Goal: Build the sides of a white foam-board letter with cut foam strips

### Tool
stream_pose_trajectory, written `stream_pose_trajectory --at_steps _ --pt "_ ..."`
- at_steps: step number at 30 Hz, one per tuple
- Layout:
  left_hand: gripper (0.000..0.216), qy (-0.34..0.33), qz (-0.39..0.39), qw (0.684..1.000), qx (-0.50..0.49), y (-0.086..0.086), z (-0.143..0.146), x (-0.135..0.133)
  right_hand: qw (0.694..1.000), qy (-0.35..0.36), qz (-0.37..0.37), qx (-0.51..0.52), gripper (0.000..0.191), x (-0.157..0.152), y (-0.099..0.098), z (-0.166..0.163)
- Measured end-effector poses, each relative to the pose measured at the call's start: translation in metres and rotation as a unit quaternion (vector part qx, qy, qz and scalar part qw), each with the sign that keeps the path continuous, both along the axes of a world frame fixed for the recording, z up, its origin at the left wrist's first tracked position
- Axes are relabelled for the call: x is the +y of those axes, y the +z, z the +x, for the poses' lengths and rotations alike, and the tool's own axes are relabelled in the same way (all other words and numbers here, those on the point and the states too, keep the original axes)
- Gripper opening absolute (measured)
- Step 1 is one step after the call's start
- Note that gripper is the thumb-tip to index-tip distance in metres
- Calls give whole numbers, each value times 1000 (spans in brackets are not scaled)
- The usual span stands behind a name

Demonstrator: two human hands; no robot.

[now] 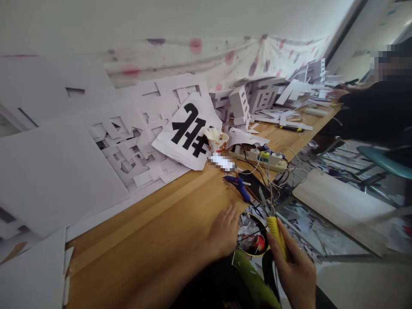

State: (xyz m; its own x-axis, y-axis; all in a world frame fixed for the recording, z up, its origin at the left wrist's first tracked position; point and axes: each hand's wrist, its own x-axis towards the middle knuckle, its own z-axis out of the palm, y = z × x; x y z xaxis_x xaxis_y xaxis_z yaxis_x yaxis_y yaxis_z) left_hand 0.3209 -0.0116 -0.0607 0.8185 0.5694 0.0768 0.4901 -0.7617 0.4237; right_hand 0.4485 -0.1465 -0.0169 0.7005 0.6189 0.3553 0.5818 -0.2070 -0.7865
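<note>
My right hand (298, 270) is closed around a yellow utility knife (277, 234), blade end pointing up, just off the front edge of the wooden table (154, 240). My left hand (223, 236) rests on that table edge with its fingers curled down over it; I cannot see anything in it. A blue glue gun (238, 187) lies on the table just beyond my left hand, next to a dark phone (254, 184). Below my hands sits a round bin (254, 240) with scraps inside.
White foam boards with cut-out shapes (128, 146) and a sheet bearing a black character (188, 131) cover the left of the table. A paper cup (219, 141), a power strip (264, 159) with cables, and white block letters (257, 98) lie further back. Another person (376, 111) sits at the right.
</note>
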Motion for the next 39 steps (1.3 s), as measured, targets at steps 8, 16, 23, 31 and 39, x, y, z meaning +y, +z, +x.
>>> stream_pose_trajectory --at_steps 8,16,23,31,39 --pt "24 97 -72 988 -96 21 -7 9 995 75 -66 4 60 9 11 -3" --pt "47 87 25 996 10 9 -31 80 975 88 -199 -50 58 21 -5 -9" --pt "46 131 5 984 -124 18 -51 56 914 186 -307 -190 43 57 -15 -14" --pt "53 45 35 998 8 3 -42 27 877 213 -372 -219 42 91 -8 -10" --pt "52 47 33 998 1 5 -28 37 870 187 -392 -232 44 98 -5 -6"
